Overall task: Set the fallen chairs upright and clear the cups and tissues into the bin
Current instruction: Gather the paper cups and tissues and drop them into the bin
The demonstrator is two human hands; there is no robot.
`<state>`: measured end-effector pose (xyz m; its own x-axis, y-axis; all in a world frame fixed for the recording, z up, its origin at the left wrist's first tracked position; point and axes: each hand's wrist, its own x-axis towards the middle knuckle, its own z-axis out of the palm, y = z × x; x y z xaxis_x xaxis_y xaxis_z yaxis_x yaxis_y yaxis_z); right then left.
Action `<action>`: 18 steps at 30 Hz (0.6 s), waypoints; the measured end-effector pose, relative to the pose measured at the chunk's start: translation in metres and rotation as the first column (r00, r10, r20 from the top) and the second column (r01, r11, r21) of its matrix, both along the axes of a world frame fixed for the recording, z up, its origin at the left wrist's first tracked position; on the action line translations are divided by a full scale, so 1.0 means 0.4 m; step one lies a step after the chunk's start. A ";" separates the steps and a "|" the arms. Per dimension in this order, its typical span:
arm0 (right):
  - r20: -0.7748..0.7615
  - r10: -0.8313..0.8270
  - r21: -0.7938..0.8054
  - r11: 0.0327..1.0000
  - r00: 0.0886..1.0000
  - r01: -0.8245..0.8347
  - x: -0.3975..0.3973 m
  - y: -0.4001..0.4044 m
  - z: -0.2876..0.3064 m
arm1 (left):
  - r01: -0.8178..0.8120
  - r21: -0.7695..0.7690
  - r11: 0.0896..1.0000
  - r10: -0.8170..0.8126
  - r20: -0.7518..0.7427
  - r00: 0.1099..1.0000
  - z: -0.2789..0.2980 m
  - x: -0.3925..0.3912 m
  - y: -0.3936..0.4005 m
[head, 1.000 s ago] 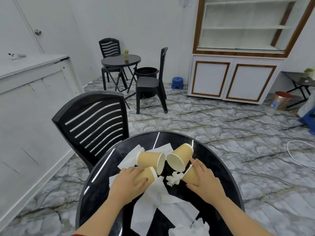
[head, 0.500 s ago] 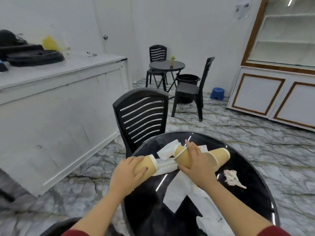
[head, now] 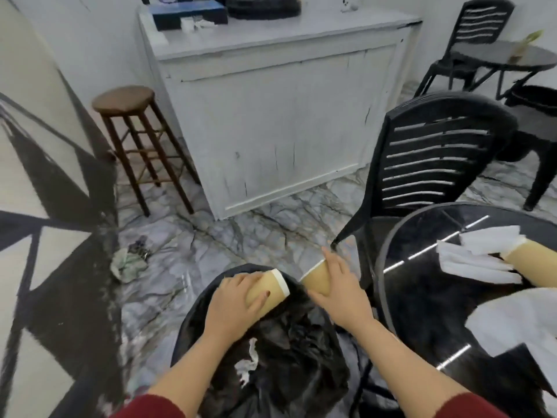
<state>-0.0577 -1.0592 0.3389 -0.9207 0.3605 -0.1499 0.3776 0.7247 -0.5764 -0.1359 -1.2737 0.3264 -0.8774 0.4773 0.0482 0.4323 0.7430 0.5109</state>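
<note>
The cup-clearing step is in hand: one tan paper cup [head: 266, 292] is gripped by the left hand [head: 233, 303] and a second tan paper cup [head: 316, 277] by the right hand [head: 339, 292], both over the far rim of the black-lined bin [head: 193, 321]. Release is called for next. Half a second earlier both cups were held at the round black table [head: 422, 303], where tissues [head: 479, 260] remain.

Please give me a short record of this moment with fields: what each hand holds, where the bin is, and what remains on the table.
left hand: holds a paper cup over the bin
right hand: holds a second cup at the bin's edge
bin: black-lined, on the floor left of the table, a tissue scrap inside
table: tissues and another cup remain
</note>
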 end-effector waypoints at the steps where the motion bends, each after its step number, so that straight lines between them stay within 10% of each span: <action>1: 0.032 0.012 -0.014 1.000 0.999 -0.011 -0.004 -0.035 -0.030 | -0.013 -0.009 1.000 0.013 0.011 1.000 -0.024 0.005 -0.037; 18: 0.308 0.041 -0.196 0.980 0.951 0.021 -0.016 -0.261 -0.503 | -0.347 -0.128 0.929 0.370 0.292 0.882 -0.461 0.073 -0.180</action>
